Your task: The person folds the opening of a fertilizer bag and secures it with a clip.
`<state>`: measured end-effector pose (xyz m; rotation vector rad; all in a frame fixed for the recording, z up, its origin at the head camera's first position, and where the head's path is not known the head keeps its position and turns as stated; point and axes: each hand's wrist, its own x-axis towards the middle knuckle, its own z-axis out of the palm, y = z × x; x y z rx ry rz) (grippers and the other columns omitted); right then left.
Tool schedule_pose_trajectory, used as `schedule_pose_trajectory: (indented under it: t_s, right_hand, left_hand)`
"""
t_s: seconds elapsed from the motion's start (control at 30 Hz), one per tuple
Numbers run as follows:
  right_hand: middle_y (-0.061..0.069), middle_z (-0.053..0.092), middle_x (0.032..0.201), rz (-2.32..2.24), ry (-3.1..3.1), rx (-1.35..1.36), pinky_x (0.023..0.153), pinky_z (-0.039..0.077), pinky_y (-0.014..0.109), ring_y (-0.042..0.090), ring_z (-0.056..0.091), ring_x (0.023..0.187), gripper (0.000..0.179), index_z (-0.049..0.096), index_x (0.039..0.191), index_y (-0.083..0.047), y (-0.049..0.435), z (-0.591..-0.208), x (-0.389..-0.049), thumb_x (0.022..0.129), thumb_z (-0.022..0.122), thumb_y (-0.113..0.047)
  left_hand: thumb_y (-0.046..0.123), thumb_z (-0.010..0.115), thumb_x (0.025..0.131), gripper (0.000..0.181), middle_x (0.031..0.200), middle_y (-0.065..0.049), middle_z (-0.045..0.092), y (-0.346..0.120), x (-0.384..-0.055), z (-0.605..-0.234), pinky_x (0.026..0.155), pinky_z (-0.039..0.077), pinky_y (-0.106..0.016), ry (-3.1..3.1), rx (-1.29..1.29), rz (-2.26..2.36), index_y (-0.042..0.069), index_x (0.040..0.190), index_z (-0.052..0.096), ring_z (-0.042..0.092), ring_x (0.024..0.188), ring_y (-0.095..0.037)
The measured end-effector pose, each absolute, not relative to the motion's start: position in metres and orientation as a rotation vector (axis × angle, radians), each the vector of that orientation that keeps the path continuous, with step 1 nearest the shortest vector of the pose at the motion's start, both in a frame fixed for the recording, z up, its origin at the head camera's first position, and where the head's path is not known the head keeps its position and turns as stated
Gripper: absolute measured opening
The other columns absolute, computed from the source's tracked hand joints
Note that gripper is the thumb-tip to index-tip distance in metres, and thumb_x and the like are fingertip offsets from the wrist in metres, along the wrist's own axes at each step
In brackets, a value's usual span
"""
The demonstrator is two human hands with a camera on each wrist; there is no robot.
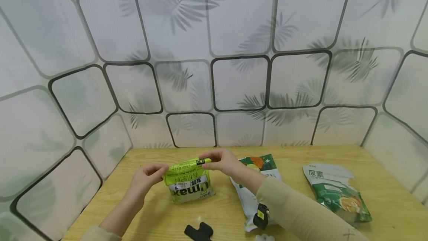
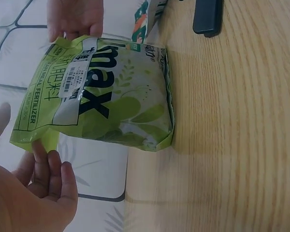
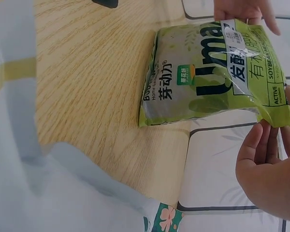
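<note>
A lime-green fertilizer bag (image 1: pixel 190 183) marked "Umax" stands on the wooden table, its print upside down in the head view. At one end of its upper edge, my left hand (image 1: pixel 142 181) holds the corner with bent fingers; in the left wrist view the thumb lies a little off the plastic. My right hand (image 1: pixel 225 163) pinches the opposite upper corner, thumb on one side and fingers on the other. Both wrist views show the bag (image 2: pixel 116 101) full and bulging below a flatter top strip. Its printed front (image 3: pixel 203 72) carries a small white label.
Right of the bag lies a white and green pouch (image 1: pixel 245 196), partly under my right forearm. Another white and green pouch (image 1: pixel 337 189) rests farther right. A black clip-like object (image 1: pixel 199 231) is at the near edge. Patterned curtain (image 1: pixel 187 84) encloses the table's back and sides.
</note>
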<state>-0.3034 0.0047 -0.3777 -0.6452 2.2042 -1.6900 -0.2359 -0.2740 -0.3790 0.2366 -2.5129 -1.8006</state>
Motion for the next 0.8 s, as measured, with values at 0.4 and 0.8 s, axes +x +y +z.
schedule_pose_trajectory:
  t_s: [0.4, 0.8]
  right_hand:
    - [0.017, 0.061, 0.144, -1.67, 2.244, -0.647, 0.099, 0.059, 0.047, 0.019, 0.065, 0.106, 0.032, 0.074, 0.132, -0.004, 0.005, -0.3787, -0.3014, 0.101, 0.074, -0.012]
    - [0.011, 0.068, 0.128, -1.644, 2.301, -0.558, 0.079, 0.049, 0.031, 0.016, 0.053, 0.091, 0.027, 0.078, 0.125, -0.006, 0.0008, -0.3774, -0.3014, 0.099, 0.077, -0.012]
  left_hand:
    - [0.021, 0.08, 0.097, 0.032, 0.093, 0.006, 0.059, -0.2744, -0.2359, -0.3857, 0.085, 0.051, -0.032, -2.557, 0.277, -1.75, 0.004, 0.124, 0.075, 0.051, 0.093, -0.015]
    - [0.019, 0.081, 0.096, 0.024, 0.101, 0.005, 0.071, -0.2752, -0.2347, -0.3884, 0.091, 0.057, -0.034, -2.561, 0.239, -1.707, 0.004, 0.114, 0.077, 0.062, 0.094, -0.011]
